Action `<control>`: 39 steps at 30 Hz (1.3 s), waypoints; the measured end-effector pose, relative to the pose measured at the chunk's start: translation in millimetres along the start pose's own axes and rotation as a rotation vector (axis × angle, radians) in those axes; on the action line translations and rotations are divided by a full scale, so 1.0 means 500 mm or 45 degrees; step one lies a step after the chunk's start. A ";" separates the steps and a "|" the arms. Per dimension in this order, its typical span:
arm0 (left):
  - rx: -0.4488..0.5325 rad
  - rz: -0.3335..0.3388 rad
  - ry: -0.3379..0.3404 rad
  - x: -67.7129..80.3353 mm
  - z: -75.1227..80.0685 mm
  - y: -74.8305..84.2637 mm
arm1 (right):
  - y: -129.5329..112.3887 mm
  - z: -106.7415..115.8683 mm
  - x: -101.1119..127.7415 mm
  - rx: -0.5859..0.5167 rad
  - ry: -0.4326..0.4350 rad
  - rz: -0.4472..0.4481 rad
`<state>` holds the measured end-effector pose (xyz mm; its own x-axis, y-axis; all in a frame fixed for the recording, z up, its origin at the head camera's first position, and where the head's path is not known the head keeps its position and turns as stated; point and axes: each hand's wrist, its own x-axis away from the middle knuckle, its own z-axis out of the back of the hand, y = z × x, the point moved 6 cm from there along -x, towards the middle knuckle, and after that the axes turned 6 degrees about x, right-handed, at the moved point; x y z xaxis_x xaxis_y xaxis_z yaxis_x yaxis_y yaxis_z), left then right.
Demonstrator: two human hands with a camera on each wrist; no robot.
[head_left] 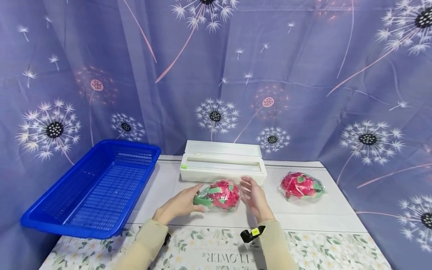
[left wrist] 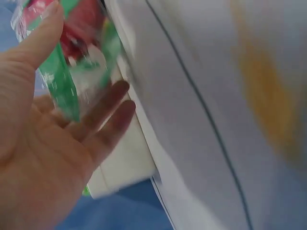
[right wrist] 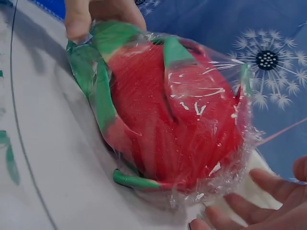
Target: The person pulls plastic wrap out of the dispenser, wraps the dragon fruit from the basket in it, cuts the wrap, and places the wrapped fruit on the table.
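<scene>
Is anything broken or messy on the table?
Nothing looks broken or spilled. One oddity: the blue basket sticks out past the table's left edge. Both wrapped dragon fruits look whole, and the wrap box sits straight with its lid open.

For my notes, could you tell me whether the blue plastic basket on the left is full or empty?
Empty: the blue plastic basket shows only its bare mesh floor in the head view, with nothing lying inside.

Head overview; wrist close-ups, shared fruit [head_left: 221,195]

Red-green dragon fruit [head_left: 221,194], blue basket [head_left: 98,187]
</scene>
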<state>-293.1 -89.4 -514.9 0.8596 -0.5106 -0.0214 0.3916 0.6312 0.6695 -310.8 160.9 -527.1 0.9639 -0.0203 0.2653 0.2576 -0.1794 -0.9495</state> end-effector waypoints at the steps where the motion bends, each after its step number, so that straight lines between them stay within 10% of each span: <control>1: 0.001 -0.007 0.008 -0.004 -0.005 0.007 | 0.001 0.002 0.006 -0.030 -0.009 -0.015; 17: -0.145 -0.159 0.142 -0.078 -0.049 0.093 | 0.003 -0.062 0.074 -0.369 -0.071 -0.018; 27: -0.140 -0.304 0.149 -0.079 -0.052 0.093 | 0.008 -0.103 0.109 0.030 -0.045 0.040; 32: -0.110 -0.242 0.095 -0.074 -0.055 0.082 | 0.005 -0.074 0.108 -0.070 -0.128 0.046; 39: -0.004 -0.012 0.023 -0.068 -0.040 0.056 | 0.007 -0.035 0.036 0.227 -0.063 0.062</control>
<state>-304.6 -42.6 -510.2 0.8616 -0.5059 -0.0411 0.4007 0.6282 0.6670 -293.9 142.9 -522.6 0.9766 0.0241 0.2137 0.2138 -0.0025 -0.9769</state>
